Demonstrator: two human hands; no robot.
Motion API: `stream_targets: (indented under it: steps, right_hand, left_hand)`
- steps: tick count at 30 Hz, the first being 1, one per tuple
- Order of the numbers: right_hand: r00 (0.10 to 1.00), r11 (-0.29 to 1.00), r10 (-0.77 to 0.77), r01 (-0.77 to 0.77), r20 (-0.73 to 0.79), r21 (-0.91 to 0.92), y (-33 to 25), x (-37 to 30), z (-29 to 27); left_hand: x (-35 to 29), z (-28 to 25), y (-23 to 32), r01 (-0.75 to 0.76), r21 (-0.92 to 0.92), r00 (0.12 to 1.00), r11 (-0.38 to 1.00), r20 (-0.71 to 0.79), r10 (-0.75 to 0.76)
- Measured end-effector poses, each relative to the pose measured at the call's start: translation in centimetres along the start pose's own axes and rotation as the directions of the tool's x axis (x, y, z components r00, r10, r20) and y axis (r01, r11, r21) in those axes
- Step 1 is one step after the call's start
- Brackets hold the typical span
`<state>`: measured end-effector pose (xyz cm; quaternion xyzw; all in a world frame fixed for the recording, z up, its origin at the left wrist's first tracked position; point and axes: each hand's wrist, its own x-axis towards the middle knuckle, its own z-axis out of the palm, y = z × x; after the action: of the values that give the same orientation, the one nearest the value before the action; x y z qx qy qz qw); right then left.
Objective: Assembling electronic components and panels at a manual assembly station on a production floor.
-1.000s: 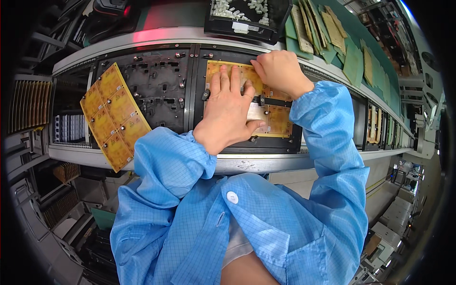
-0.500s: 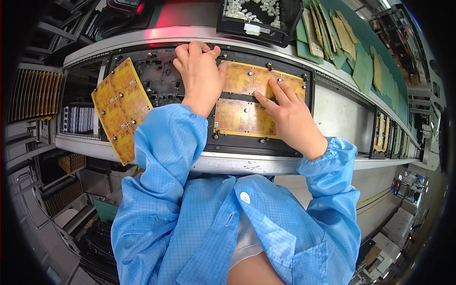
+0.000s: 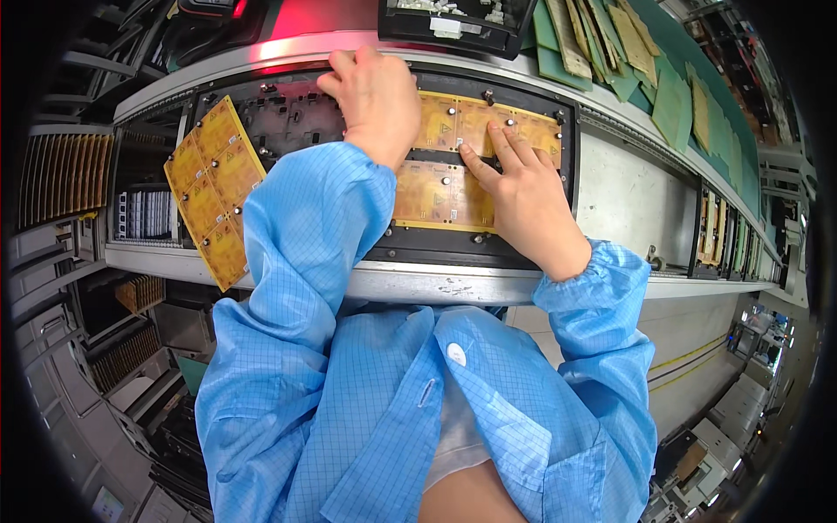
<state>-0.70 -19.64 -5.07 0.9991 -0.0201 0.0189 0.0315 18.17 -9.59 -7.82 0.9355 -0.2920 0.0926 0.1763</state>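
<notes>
My right hand (image 3: 532,192) lies with its fingers apart on the upper yellow circuit board panel (image 3: 440,120), pressing near its middle. Below that panel, a lower yellow panel (image 3: 422,193) is partly covered by the same hand. Both panels sit in a black fixture (image 3: 436,242) with small round knobs along their edges. My left hand (image 3: 379,100) is curled at the fixture's far edge, beside the upper panel's left end. Its fingertips and thumb are mostly hidden, so what they hold does not show. Left of my left sleeve, another yellow panel (image 3: 214,179) rests at a slant over the fixture's left end.
Beyond the rail stands a black bin (image 3: 453,35) of small white parts. Green and tan boards (image 3: 602,44) are stacked at the far right. A metal rail (image 3: 453,283) runs along the near side. Racks of panels (image 3: 65,179) stand at the left.
My left hand has shifted up and slightly right, and its thumb has gone out of sight. My right hand stays on the upper panel. The whole view has shifted slightly.
</notes>
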Motion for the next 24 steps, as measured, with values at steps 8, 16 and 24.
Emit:
stream_targets:
  steps: [8,16,24]
  right_hand:
    - [0.986,0.839,0.15,-0.086,-0.076,0.537,1.8,-2.2,-2.5]
    - [0.752,0.538,0.586,-0.64,0.303,0.549,3.4,-9.5,-0.7]
    - [0.761,0.573,0.62,-0.606,0.192,0.552,2.8,-9.4,0.7]
  left_hand:
    - [-4.3,-3.3,-2.2,-0.228,-0.194,0.97,0.954,-0.131,0.206]
    - [-12.6,-10.6,-9.8,-0.069,-0.19,0.986,0.979,-0.161,0.039]
    - [-14.8,-10.7,-16.3,0.511,0.015,0.857,0.859,-0.074,-0.509]
